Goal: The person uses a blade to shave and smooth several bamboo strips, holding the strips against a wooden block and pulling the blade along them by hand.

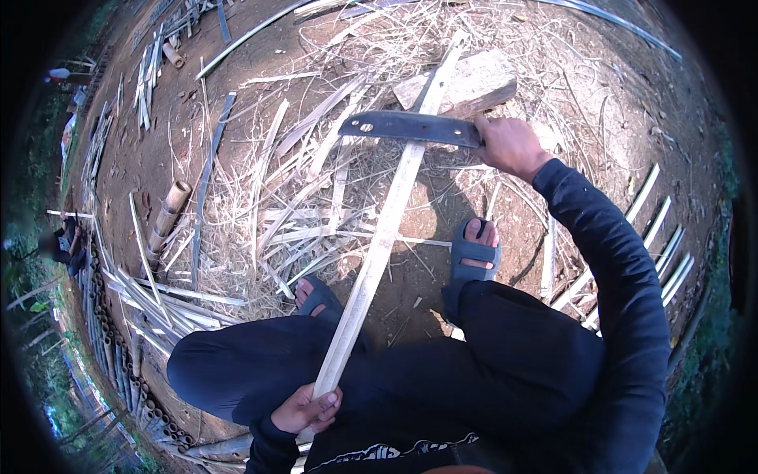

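Note:
My left hand (308,409) is closed round the near end of a long pale bamboo strip (377,250), close to my lap. The strip slants away and to the right, its far part over a wooden block (480,79). In my right hand (512,144) is a broad dark machete (410,129), gripped at its right end; the handle is hidden by my fingers. The blade has a few holes and lies crosswise over the strip, just on the near side of the block. Whether its edge touches the strip, I cannot tell.
Shavings (553,47) and split strips litter the brown ground round my sandalled feet (475,253). A bamboo tube (169,217) lies at left, beside a pile of strips (170,308). More strips (667,253) lie at right. Another person (69,245) is at far left, near stacked bamboo poles (118,355).

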Available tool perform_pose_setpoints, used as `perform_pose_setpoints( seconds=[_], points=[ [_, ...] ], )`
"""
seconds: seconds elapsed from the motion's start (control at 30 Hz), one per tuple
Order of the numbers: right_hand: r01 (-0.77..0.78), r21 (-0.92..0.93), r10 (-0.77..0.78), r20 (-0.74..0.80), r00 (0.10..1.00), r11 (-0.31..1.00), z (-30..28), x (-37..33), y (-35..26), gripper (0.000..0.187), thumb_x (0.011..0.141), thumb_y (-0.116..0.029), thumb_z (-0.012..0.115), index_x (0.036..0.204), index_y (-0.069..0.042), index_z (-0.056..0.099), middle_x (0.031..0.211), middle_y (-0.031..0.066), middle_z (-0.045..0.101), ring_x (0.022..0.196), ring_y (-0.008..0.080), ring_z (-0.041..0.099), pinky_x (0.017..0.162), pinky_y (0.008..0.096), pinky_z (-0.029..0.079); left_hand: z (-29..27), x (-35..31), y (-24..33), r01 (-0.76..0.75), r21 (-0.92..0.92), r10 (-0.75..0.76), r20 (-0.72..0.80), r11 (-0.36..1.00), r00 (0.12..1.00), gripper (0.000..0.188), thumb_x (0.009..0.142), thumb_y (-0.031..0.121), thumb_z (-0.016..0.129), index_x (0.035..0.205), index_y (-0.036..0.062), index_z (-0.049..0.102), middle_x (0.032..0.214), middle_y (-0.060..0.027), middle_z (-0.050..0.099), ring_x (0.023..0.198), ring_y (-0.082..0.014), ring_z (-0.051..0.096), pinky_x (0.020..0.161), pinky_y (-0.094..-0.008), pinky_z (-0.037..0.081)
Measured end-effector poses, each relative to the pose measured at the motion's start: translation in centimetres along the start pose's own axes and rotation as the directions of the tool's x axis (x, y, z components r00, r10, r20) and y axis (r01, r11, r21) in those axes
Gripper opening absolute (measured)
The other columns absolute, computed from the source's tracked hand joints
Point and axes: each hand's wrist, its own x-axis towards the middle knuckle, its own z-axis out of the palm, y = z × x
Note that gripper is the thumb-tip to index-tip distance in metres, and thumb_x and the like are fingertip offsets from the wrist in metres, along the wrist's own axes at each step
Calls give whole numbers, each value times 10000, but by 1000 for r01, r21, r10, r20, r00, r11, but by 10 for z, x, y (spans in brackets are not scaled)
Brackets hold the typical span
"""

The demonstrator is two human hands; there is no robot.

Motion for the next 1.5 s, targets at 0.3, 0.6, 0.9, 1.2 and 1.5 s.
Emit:
perform_pose_setpoints(
  seconds=[0.3,0.6,0.9,1.2,1.5],
  points=[
    [-10,-4,10,46,999,1000,-15,-8,-24,293,864,-259,627,917,29,626,829,225,698,796,377,707,761,487,566,-1,-11,1,20,-16,-20,-38,1000,999,232,1033,279,547,931,75,502,656,18,380,490,-78,338,459,-226,319],
    [-106,-14,106,3,994,994,-15,25,14,329,928,-283,582,918,31,678,862,233,709,808,369,716,753,457,581,-13,-30,-7,62,7,-62,-40,998,997,248,1034,282,539,907,78,479,662,25,352,505,-72,319,470,-227,284],
    [-261,-128,249,-99,963,957,-1,56,96,310,921,-255,583,865,10,733,850,229,710,804,365,725,732,437,595,-31,-67,-35,68,20,-66,-92,997,994,229,1048,257,524,908,80,482,656,35,361,501,-69,338,463,-233,287],
    [80,309,-81,-7,997,948,8,-62,-79,350,820,-245,716,980,12,541,711,193,642,701,405,662,668,502,529,-23,-62,-30,130,-22,-131,-60,991,990,404,1014,453,525,935,58,561,663,23,481,509,-41,363,467,-197,267],
    [522,250,-513,-103,852,816,-7,-117,-122,383,795,-289,741,928,-4,523,786,147,622,752,333,681,645,442,546,31,77,54,34,-114,-21,114,993,993,532,1040,593,309,993,98,502,600,52,287,427,-49,220,383,-219,213]
  ],
)
